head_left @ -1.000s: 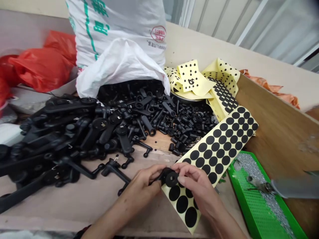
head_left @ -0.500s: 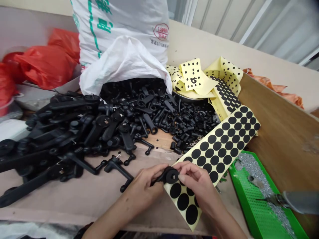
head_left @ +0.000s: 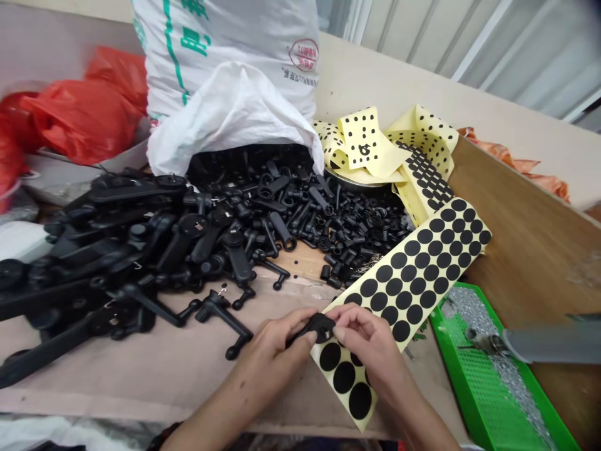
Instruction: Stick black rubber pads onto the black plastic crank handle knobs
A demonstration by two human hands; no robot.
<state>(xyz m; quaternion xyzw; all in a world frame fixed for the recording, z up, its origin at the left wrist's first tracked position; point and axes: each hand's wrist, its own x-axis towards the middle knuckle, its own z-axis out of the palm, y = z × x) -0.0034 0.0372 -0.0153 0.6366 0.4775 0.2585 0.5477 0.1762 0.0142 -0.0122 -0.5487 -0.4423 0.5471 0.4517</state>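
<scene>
Here the head view looks down on a work table (head_left: 141, 376) covered with a tan, matte board. A bare wooden panel (head_left: 516, 238) stands along its right side, and pale window frames run across the upper right.

The left hand (head_left: 277, 347) is closed, thumb and fingers pinching a black part (head_left: 319, 326) by its stem. The right hand (head_left: 370, 344) is curled, fingertips pressed together on the round head of the same part. The part sits between both hands at the near centre of the table, just above the near end of a yellow sheet (head_left: 422, 275). The right hand lies over that end of the sheet.

The yellow sheet is a long, flat strip carrying rows of round black pads. Crumpled backing sheets (head_left: 370, 144), yellow with small black dots, lie behind it. A pile of small parts (head_left: 300, 207), black, matte and mostly tubular or ringed, spills from the mouth of a white woven sack (head_left: 225, 56) printed in green. Longer black arms (head_left: 117, 250) are heaped to the left. Red plastic bags (head_left: 79, 119), glossy and wrinkled, lie at the far left. A green perforated tray (head_left: 479, 388) at the right holds small shiny metal pieces (head_left: 469, 307); a grey tool (head_left: 549, 343) above it is blurred.
</scene>
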